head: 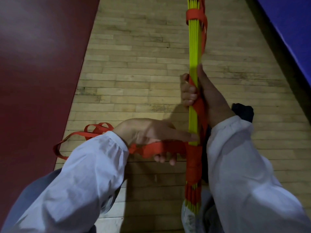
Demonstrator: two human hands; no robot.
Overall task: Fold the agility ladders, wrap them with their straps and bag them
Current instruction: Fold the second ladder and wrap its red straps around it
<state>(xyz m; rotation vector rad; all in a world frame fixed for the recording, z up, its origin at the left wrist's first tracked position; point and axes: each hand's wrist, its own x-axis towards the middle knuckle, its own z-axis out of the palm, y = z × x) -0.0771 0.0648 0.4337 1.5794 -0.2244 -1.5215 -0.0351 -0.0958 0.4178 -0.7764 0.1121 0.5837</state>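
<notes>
A bundle of yellow ladder rungs [194, 47] runs from the top of the view down toward me, held above the wooden floor. My right hand [200, 95] grips the bundle at its middle, fingers curled round the rungs and a red strap turn. My left hand [151, 137] holds the red strap [156, 149] pulled left from the bundle, index finger pointing at the rungs. Tight red wraps [193, 162] cover the near part of the bundle. Another red strap band [193, 14] circles it near the far end. Loose strap loops [94, 132] trail on the floor behind my left wrist.
A dark red mat [38, 64] covers the floor on the left. A blue mat [289, 27] lies at the upper right. A dark object [243, 111] sits on the wooden floor [134, 64] behind my right wrist.
</notes>
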